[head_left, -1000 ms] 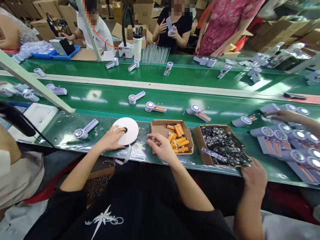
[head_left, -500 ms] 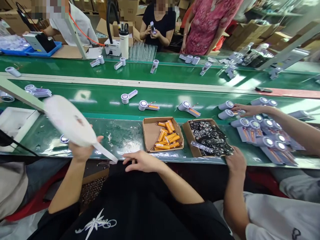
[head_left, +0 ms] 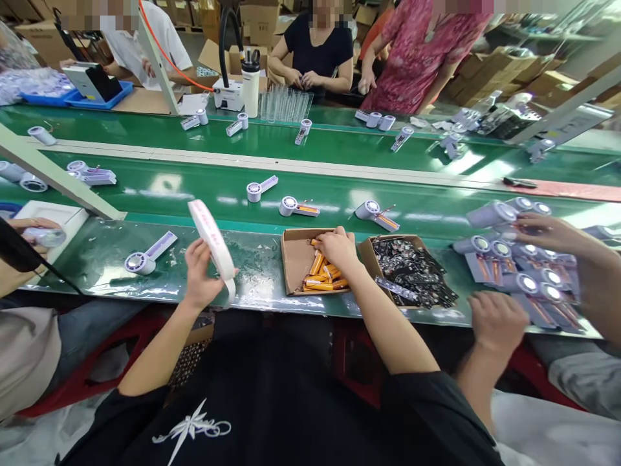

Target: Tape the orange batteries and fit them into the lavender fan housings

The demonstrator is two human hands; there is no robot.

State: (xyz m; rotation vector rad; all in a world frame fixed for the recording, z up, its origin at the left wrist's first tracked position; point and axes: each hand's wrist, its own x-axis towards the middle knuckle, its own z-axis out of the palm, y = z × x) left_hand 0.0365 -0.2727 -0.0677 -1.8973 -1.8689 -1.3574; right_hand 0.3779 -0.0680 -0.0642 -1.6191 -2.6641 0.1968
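Note:
My left hand [head_left: 201,278] is closed around a roll of white tape [head_left: 213,243], held nearly on edge above the bench. A loose end of the tape hangs at its lower side. My right hand [head_left: 338,249] reaches into a shallow cardboard box [head_left: 297,259], its curled fingers closed on an orange battery [head_left: 315,242]. Several more orange batteries [head_left: 326,279] lie in the box below the hand. Left of the tape, a white handheld fan housing [head_left: 140,262] with an open handle rests on the bench.
A box of black circuit boards [head_left: 412,272] stands right of the batteries. Several fan housings [head_left: 526,283] crowd the right side beside a co-worker's hands [head_left: 497,320]. More fans [head_left: 290,206] lie along the green belt [head_left: 204,188]. At left, another person's hand [head_left: 33,236] holds a clear-looking part.
My right hand has moved from the tape's loose end into the battery box. My left hand has shifted right, turning the roll on edge. The fan housing at left shows fully.

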